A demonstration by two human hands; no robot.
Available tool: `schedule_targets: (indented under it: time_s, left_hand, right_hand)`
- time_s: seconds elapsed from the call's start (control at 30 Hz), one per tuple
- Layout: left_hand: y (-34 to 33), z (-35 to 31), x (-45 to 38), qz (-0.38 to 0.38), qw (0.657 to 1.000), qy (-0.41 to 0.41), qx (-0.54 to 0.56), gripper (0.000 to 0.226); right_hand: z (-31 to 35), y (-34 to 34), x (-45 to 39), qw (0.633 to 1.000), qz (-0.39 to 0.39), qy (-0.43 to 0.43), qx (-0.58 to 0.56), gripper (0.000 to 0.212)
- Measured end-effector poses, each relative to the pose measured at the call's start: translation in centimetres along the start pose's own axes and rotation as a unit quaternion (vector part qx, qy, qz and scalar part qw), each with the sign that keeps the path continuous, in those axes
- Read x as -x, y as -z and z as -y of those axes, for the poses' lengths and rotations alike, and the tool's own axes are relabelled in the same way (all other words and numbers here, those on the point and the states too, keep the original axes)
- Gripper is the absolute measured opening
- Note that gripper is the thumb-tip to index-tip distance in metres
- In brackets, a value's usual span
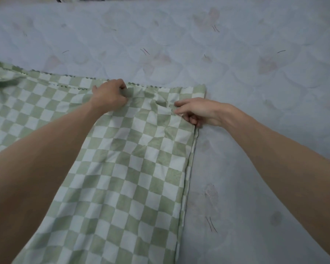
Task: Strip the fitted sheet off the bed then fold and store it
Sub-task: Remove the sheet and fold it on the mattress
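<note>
Forearms, two, bare: enter from the lower left and lower right corners and reach forward over the bed.

Fitted sheet (122,168): green-and-white checked cloth, off the mattress corners and lying in layers on top of the bed. It covers the left and lower middle of the view; its right edge runs as a straight doubled line from the bottom of the frame up to a corner near the right hand. Its far edge, gathered and scalloped, runs leftward from that corner to the left border. Creases and a puckered fold lie between the two hands.

Left hand (109,95): fingers curled into a fist round a bunch of the sheet at its far gathered edge; knuckles face up, and the cloth bulges just right of the fist.

Right hand (197,112): at the sheet's right edge just below the far corner; thumb and forefinger extend leftward onto the cloth and pinch a fold, the other fingers curled under against the edge.

Mattress (255,92): pale blue-grey, quilted in curved scallops, with faint pink flower prints and a few thin dark stem marks. It is bare across the far side and all down the right.
</note>
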State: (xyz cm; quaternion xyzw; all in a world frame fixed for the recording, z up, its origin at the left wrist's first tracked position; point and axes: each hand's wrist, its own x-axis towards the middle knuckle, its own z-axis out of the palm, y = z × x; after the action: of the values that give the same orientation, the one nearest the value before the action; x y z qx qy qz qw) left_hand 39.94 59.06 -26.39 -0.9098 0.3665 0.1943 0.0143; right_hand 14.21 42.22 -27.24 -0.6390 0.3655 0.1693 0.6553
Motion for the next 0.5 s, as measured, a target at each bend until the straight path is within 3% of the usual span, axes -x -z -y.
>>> schedule_targets:
  time_s: [0.07,0.13,0.2,0.3,0.4,0.5]
  left_hand:
    - [0.3,-0.2,0.4,0.012,1.0,-0.001,-0.01,0.041]
    - [0.4,-0.6,0.8,0.012,0.999,-0.022,-0.035,0.027]
    - [0.5,-0.6,1.2,0.004,0.998,-0.04,-0.057,0.012]
    - [0.8,-0.5,1.6,0.003,0.996,-0.062,-0.071,0.012]
    - [1.3,-0.1,1.5,0.005,0.995,-0.073,-0.066,0.017]
    - [1.3,0.7,1.1,0.004,0.995,-0.081,-0.056,0.024]
  right_hand:
    - [0.5,-0.9,-0.3,0.987,-0.048,0.013,0.152,0.057]
    - [0.9,-2.2,-0.4,0.936,-0.102,0.038,0.334,0.056]
    - [1.0,-3.5,-0.3,0.911,-0.109,0.035,0.396,0.055]
    - [0.2,-4.8,0.0,0.885,-0.134,0.046,0.444,0.03]
    - [-0.9,-4.2,0.3,0.901,-0.178,0.067,0.389,0.013]
    - [-2.2,-1.9,0.8,0.943,-0.303,0.058,0.128,0.015]
